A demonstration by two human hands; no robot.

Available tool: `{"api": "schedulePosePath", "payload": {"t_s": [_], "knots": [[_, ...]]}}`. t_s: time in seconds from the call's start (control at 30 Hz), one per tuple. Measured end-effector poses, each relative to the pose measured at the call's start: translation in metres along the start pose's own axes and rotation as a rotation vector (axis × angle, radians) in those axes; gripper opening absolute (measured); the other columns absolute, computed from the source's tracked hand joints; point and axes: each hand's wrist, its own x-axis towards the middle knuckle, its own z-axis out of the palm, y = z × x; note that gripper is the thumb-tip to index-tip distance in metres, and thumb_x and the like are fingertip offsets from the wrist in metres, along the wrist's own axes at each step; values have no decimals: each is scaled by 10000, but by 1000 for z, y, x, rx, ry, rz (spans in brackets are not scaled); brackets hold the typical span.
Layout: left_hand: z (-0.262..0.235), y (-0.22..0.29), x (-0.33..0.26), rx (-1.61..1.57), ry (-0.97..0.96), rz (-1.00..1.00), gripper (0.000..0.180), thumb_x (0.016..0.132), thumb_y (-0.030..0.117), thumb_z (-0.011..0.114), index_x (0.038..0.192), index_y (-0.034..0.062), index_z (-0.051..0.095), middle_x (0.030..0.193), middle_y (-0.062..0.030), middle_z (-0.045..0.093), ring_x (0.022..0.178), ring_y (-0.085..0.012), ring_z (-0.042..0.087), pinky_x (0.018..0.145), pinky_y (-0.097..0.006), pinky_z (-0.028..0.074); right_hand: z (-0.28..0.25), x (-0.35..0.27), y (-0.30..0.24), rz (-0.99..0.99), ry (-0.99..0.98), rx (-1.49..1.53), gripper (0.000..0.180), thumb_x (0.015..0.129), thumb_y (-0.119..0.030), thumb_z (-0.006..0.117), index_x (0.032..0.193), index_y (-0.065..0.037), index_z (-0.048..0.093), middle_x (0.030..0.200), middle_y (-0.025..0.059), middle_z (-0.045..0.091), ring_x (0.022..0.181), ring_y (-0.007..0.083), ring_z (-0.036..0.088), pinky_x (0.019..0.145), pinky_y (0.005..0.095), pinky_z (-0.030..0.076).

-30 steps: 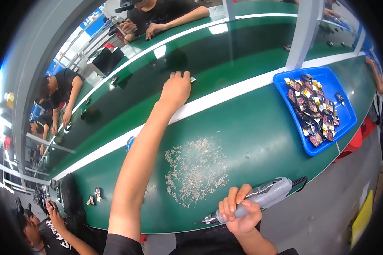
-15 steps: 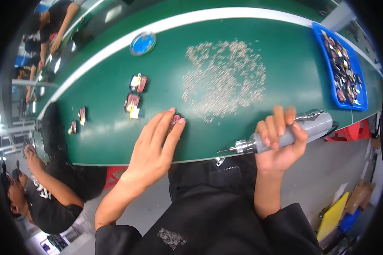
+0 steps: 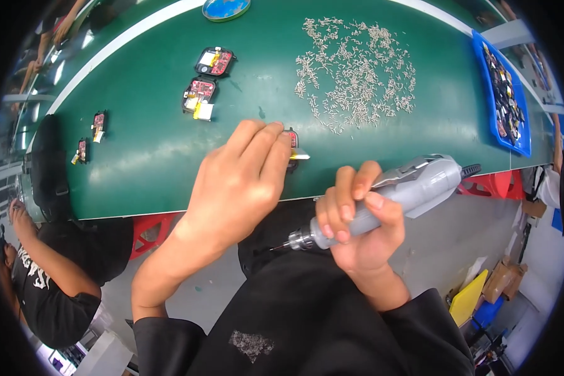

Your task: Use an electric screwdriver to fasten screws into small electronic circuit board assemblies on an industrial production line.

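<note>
Bunches the left hand [image 3: 241, 178], fingers together, over a module [image 3: 292, 135] near the front edge of the table [image 3: 144, 182], perhaps to steady it; cannot tell, with the fingertips hidden, whether pinching or only pressing. Leaves some red board and a pale tab [image 3: 299, 155] showing beside the fingers. Clamps the right hand [image 3: 363, 225] round a grey driver [image 3: 413, 185], thumb opposite fingers, seemingly for a firm grip. Points the bit [image 3: 277, 249] leftward, off the table and over the lap, likely to spare the module a scratch. Trails the cord [image 3: 471, 170] rightward, apparently clear of both hands. Has screws [image 3: 357, 78] spread thin beyond the right hand, maybe for easy picking. Has two modules [image 3: 215, 61] just beside each other, left of the screws, and two more farther left, probably within reach by design. Has a dish [image 3: 225, 9] at the far side and, at far right, a blue tray [image 3: 526, 135] heaped with modules, presumably to contain them.
</note>
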Motion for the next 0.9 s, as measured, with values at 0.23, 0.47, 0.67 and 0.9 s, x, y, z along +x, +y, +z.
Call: {"api": "schedulePosePath", "payload": {"t_s": [0.23, 0.47, 0.67, 0.9], "knots": [[10, 23, -10, -48, 121, 67, 315, 601, 4, 630, 889, -119, 604, 937, -217, 628, 835, -313, 629, 632, -337, 553, 4, -10, 20, -8, 119, -145, 74, 880, -95, 475, 910, -37, 440, 759, 119, 503, 591, 186, 515, 577, 315, 453], [10, 24, -15, -88, 36, 27, 275, 640, -9, 640, 879, -142, 610, 951, -236, 628, 864, -321, 617, 654, -339, 555, 7, 6, -31, 16, -50, -198, 152, 878, -211, 490, 864, -70, 433, 713, 58, 465, 446, 136, 442, 475, 306, 425], [4, 28, -17, -146, -32, 13, 345, 625, -18, 617, 939, -162, 620, 1011, -261, 623, 916, -336, 608, 713, -351, 558, 29, 43, -83, -178, -262, -306, 148, 894, -191, 487, 852, -65, 423, 721, 50, 447, 442, 110, 418, 489, 265, 402], [10, 26, -23, -73, -8, 36, 367, 619, -18, 597, 953, -167, 629, 1051, -270, 619, 954, -345, 606, 755, -355, 559, 24, 67, -67, -140, -258, -423, 177, 896, -247, 456, 875, -72, 445, 720, 41, 445, 438, 98, 411, 493, 264, 375]]}}
